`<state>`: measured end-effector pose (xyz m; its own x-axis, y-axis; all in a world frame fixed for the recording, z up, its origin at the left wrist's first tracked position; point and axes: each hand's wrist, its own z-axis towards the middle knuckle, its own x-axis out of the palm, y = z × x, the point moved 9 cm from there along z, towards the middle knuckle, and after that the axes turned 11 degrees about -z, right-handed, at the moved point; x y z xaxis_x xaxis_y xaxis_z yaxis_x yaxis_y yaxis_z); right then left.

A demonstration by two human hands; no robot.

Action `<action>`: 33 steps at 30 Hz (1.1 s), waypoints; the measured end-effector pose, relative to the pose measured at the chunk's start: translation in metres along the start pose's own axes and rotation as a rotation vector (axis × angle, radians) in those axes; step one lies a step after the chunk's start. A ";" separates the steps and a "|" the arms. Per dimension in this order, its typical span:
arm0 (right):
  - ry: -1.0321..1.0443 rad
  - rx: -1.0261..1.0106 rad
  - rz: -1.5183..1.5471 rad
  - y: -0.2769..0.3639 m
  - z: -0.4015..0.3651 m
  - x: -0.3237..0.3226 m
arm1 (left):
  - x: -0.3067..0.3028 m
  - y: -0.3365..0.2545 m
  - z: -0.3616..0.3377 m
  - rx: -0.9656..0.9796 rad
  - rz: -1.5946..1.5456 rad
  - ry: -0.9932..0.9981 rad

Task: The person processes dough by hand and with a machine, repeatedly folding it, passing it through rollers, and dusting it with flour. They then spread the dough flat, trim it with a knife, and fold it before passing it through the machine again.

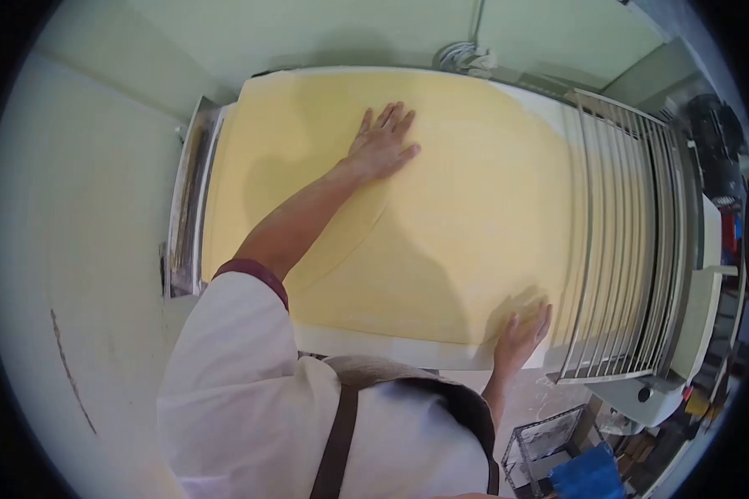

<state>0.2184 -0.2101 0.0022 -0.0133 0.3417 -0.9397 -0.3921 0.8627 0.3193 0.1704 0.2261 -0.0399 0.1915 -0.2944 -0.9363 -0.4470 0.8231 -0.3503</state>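
A wide pale yellow sheet of dough covers most of the white machine bed. On its left part lies an upper layer, whose curved edge runs over the sheet below. My left hand rests flat on this dough near the far side, palm down, with fingers spread. My right hand is at the near right edge of the sheet, fingers extended and the thumb apart, casting a shadow on the dough. Nothing is held in either hand.
A metal bar guard stands across the right end of the bed, over the dough. A metal end piece borders the left end. Beyond the guard sits a dark motor. Low on the right are a wire rack and a blue item.
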 end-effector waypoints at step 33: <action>1.028 0.035 0.783 0.286 -0.116 0.163 | -0.087 0.236 -0.248 -0.142 -0.034 -0.141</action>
<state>-0.0027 0.0488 -0.0740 -0.9306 0.3295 -0.1595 0.0658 0.5791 0.8126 -0.1681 0.3259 -0.0478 0.3244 -0.2423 -0.9144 -0.5549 0.7341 -0.3914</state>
